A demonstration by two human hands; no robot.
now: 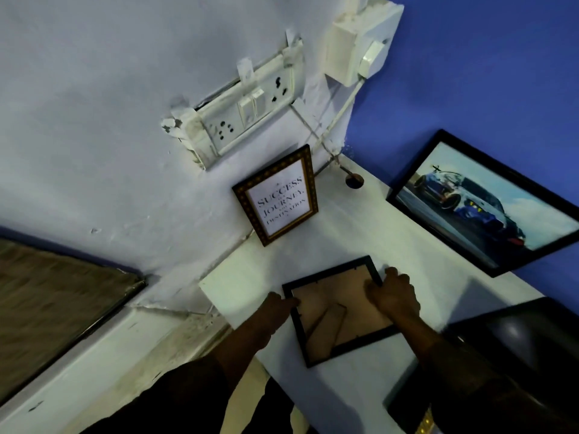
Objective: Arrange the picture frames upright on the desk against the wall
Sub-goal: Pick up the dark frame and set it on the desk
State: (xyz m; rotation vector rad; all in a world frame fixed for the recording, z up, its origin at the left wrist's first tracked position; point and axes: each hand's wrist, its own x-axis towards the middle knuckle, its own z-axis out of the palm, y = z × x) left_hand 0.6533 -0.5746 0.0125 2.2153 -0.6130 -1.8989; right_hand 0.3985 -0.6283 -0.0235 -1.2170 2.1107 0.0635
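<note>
A black frame [335,317] lies face down on the white desk [391,245], its brown backing and folded stand showing. My left hand [275,308] grips its left edge and my right hand [393,292] grips its upper right corner. A gold-patterned frame with "Success" text [277,195] stands upright against the pale wall. A large black frame with a car picture [482,202] leans against the blue wall on the right.
A switch and socket board [244,111] and a white box with a cable [360,45] are fixed on the wall above. A cable hole [354,180] sits in the desk corner. A dark glossy object [517,336] lies at the desk's right. A dark window [59,296] is at left.
</note>
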